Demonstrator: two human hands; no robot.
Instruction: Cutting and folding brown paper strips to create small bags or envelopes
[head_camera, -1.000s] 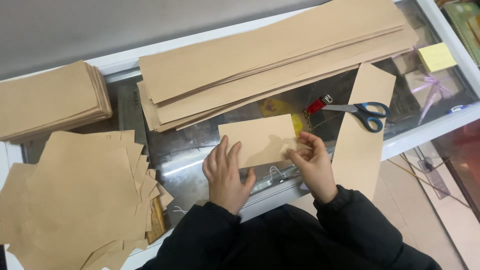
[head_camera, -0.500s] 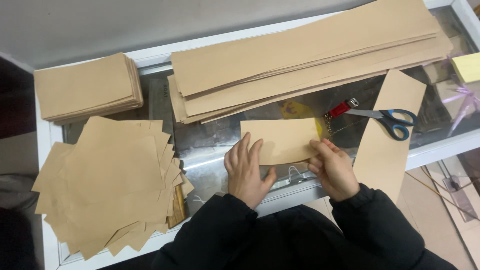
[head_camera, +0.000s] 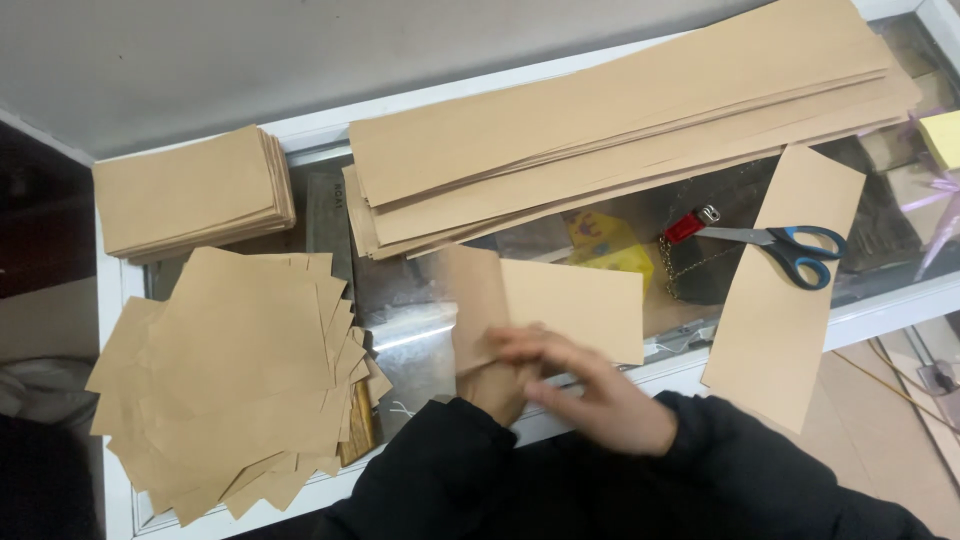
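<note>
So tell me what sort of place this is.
Probably a shop counter used as a craft bench: a glass-topped display case with goods under the glass, long kraft paper strips stacked on top, piles of cut brown sheets, and blue-handled scissors.

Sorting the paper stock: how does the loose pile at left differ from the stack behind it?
The loose pile is fanned out, corners skewed every way; the neat stack has squared, aligned edges. The loose pile spreads much wider; the neat stack is compact. Both are plain brown paper on the glass-topped counter.
</note>
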